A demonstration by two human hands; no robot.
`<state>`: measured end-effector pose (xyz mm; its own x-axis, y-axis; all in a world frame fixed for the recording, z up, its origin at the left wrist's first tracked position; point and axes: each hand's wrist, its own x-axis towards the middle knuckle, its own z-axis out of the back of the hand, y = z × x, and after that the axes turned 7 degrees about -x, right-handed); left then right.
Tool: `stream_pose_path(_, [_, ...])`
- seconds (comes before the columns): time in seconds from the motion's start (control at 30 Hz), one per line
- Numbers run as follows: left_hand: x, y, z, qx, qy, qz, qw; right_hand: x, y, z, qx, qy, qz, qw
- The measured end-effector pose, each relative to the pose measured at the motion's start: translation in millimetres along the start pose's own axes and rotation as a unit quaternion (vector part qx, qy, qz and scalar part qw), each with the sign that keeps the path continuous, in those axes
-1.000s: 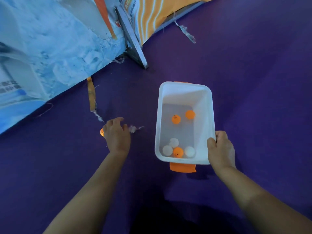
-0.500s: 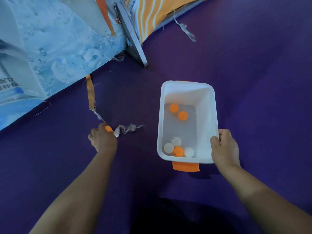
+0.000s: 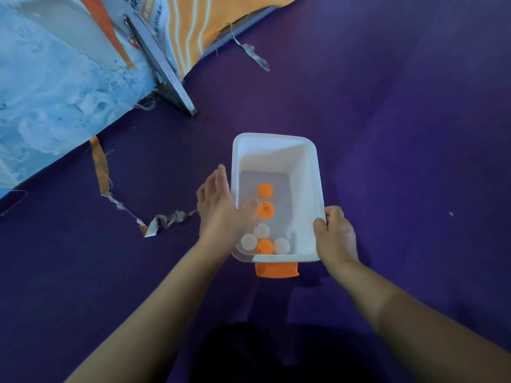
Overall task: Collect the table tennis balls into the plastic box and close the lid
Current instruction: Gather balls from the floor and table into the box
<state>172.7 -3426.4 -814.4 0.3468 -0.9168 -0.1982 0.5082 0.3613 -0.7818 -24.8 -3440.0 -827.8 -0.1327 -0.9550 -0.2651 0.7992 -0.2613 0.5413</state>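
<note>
One change: the left hand [image 3: 218, 207] has moved over the box [image 3: 305, 175].

The plastic box [image 3: 305, 172] is plain white, greyer on its inner bottom, with a bright orange tab [image 3: 276, 269] at its near end. The table tennis balls in it come in two colours, orange balls [image 3: 265, 190] and white balls [image 3: 261, 231], some bearing a small dark speck. The floor [image 3: 387, 134] is a plain deep purple, against which stand a banner [image 3: 55, 92] mottled pale blue and white, a second banner [image 3: 190, 23] in orange with wavy white and light-blue stripes, a grey bar [image 3: 163, 70], and a torn orange strip [image 3: 100, 167] with whitish frayed threads.
</note>
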Motion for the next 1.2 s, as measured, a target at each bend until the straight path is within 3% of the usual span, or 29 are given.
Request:
stream_pose_path(0.1, [-5,-7,-2,-0.027,0.050,0.081,0.995,1,-5,16,-0.001,0.003,0.000,1.000])
stream_pose_path(0.37, [-14,-76,-23,-0.010,0.025,-0.008,1.000,8,-27,108,-0.028,-0.004,0.041,0.999])
stream_pose_path(0.53, [-16,-129,-44,0.010,0.074,-0.067,0.995,4,-62,192,-0.094,0.019,0.073,0.993])
stream_pose_path(0.67, [-27,-178,-73,0.027,0.143,-0.114,0.983,-8,-110,246,-0.075,-0.009,0.036,0.996])
stream_pose_path(0.87, [-50,-237,-134,0.106,0.254,-0.177,0.945,-45,-221,294,-0.036,-0.044,-0.085,0.995])
stream_pose_path(1.1, [-77,-257,-197,0.182,0.311,-0.208,0.909,-87,-343,244,-0.121,0.010,-0.189,0.974])
stream_pose_path(1.2, [-92,-251,-232,0.187,0.326,-0.205,0.904,-100,-383,213,-0.171,0.035,-0.181,0.968])
